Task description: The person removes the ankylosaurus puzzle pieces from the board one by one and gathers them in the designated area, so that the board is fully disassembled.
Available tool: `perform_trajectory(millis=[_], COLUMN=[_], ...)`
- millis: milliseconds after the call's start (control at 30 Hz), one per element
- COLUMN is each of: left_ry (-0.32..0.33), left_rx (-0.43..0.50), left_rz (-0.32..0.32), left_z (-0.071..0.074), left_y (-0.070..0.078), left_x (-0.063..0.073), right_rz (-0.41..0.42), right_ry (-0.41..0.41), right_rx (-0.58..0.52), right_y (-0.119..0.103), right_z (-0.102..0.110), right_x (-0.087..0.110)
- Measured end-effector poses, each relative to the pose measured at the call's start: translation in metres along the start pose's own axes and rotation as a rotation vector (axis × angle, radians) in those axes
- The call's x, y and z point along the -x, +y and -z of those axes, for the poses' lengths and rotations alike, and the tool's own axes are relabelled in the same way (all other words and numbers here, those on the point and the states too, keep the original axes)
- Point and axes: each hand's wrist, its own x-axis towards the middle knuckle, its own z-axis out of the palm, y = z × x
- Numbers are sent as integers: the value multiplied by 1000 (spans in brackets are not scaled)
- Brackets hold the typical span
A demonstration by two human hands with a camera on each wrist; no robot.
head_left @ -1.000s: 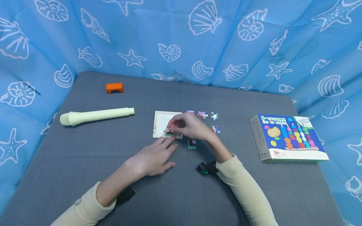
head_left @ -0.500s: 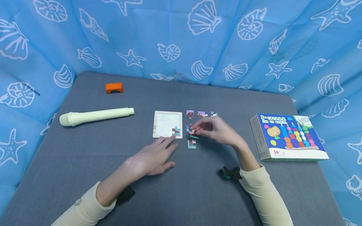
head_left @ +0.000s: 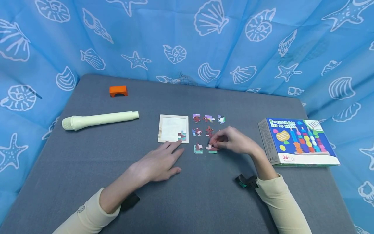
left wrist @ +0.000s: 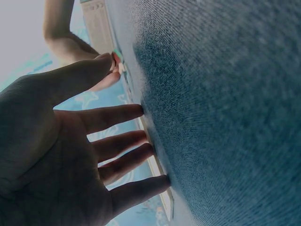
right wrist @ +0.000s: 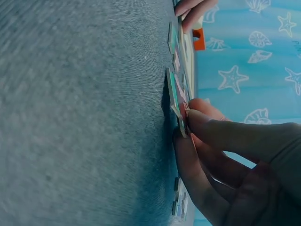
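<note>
My right hand (head_left: pixel 233 140) pinches a jigsaw piece (right wrist: pixel 175 94) between thumb and fingers, low over the table at the front of the loose pieces. In the head view that piece (head_left: pixel 212 149) shows brown with a green lower edge. My left hand (head_left: pixel 157 162) lies with fingers spread, its fingertips at the near edge of a pale puzzle frame (head_left: pixel 161 128). One jigsaw piece (head_left: pixel 182 135) sits in the frame's near right corner. To the right of the frame lie several loose pieces in rows, including a green-edged piece (head_left: pixel 198 149); my right fingers partly hide some of them.
A pale green toy microphone (head_left: pixel 100 120) lies on the left of the grey table (head_left: pixel 152 100). Behind it stands an orange arch block (head_left: pixel 118 91). A bead-set box (head_left: pixel 298 142) lies to the right. A blue shell-print curtain (head_left: pixel 187 42) hangs behind.
My right hand has moved from over the frame to the right, carrying the piece past the loose ones to their front row. The left hand has stayed in place.
</note>
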Motion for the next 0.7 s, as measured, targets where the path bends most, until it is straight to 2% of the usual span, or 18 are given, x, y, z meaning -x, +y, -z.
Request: perform_trajectory(millis=[300,467,700], left_ry=[-12,-32,-44], left_rx=[7,10,14], left_rz=[0,9,8], left_z=[2,3,3], left_y=[-1,-2,-3], left_x=[0,-1,-2], right_rz=[12,60,99], right_ry=[85,83,34], right_rx=[45,-23,-144], right_y=[1,-2,-11], right_z=[-1,-3,-9], right_x=[-4,-12,-28])
